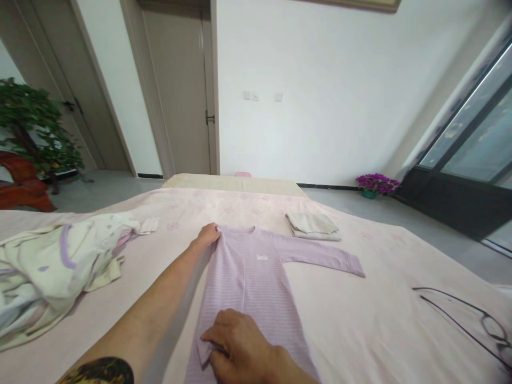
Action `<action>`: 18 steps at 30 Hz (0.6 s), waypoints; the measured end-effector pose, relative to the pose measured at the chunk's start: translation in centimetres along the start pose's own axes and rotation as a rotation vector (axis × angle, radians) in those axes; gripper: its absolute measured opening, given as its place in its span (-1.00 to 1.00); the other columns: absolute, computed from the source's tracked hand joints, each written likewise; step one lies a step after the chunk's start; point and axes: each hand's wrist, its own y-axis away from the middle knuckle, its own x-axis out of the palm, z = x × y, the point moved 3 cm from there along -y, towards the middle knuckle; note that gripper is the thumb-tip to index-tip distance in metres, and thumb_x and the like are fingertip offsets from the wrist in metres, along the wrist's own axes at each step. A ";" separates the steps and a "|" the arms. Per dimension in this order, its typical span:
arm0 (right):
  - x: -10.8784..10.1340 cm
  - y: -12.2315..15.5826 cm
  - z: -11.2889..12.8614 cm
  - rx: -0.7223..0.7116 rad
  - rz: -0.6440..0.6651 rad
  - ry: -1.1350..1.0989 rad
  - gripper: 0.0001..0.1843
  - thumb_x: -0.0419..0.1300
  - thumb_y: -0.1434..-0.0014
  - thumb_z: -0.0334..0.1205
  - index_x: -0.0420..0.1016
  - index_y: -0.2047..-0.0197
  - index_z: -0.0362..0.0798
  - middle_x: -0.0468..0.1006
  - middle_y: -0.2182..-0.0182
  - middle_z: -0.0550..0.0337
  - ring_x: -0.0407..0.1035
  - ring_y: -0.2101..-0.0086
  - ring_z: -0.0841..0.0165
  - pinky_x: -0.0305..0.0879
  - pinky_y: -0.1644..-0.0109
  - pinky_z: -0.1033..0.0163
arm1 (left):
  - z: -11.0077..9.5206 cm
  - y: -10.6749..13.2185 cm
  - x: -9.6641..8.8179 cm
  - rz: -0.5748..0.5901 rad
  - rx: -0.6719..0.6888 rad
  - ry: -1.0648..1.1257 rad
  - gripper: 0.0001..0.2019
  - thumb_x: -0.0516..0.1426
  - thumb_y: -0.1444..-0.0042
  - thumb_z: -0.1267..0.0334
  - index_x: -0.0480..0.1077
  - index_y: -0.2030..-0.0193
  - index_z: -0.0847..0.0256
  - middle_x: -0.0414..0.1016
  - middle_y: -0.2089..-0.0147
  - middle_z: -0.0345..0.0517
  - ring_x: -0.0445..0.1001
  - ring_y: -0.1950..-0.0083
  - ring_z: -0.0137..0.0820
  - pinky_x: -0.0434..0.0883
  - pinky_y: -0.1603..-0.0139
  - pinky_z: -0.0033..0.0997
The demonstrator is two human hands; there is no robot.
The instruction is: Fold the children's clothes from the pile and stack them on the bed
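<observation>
A lilac striped long-sleeved shirt (260, 288) lies spread on the pink bedspread, its neckline facing away from me. One sleeve stretches out to the right. The other is folded down over the left side of the body. My left hand (208, 233) pinches the shirt at its left shoulder, fingers closed. Closer to me, my right hand (240, 341) grips the end of the folded sleeve between thumb and fingers. The lower part of the shirt runs out of view beneath my right wrist.
Rumpled white and lilac clothes (52, 272) lie in a heap on the left. A folded beige garment (314, 226) rests beyond the outstretched sleeve. Eyeglasses (486, 322) lie at the right on the pink bedspread (360, 325). Purple flowers (377, 184) stand on the floor behind.
</observation>
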 end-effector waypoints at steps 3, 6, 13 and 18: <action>-0.2 -0.1 -0.1 0.020 -0.059 -0.076 -0.70 0.09 -0.05 -0.37 0.53 0.15 -0.03 0.49 0.33 0.19 0.34 0.25 0.37 0.19 0.12 0.35 | 0.2 -0.2 0.0 0.030 0.003 0.037 -0.65 0.14 -0.26 0.14 0.35 -0.13 0.21 0.40 -0.12 0.01 0.46 -0.04 -0.26 0.47 -0.01 -0.12; -0.2 -0.3 -0.3 0.004 -0.038 -0.060 -0.74 0.14 -0.11 -0.30 0.54 0.12 -0.01 0.50 0.32 0.21 0.34 0.24 0.37 0.18 0.12 0.35 | 0.4 -0.4 0.0 0.059 0.004 0.072 -0.65 0.14 -0.26 0.14 0.35 -0.13 0.22 0.40 -0.12 0.01 0.46 -0.03 -0.25 0.47 0.00 -0.12; 0.5 0.0 -0.9 -0.089 -0.003 0.048 -0.74 0.10 -0.29 -0.09 0.49 0.34 -0.04 0.44 0.44 0.24 0.27 0.34 0.38 0.14 0.18 0.30 | 0.6 -0.3 0.1 0.034 -0.016 0.086 -0.65 0.14 -0.26 0.14 0.34 -0.13 0.21 0.40 -0.12 0.00 0.46 -0.04 -0.25 0.47 0.00 -0.12; -1.2 0.2 -1.7 0.061 -0.243 0.110 -0.73 -0.04 -0.35 -0.25 0.47 0.06 -0.01 0.51 0.22 0.13 0.31 0.17 0.32 0.16 0.02 0.20 | 0.3 -0.1 0.2 0.013 -0.015 0.078 -0.66 0.14 -0.26 0.14 0.35 -0.13 0.21 0.40 -0.12 0.01 0.46 -0.03 -0.26 0.47 -0.01 -0.12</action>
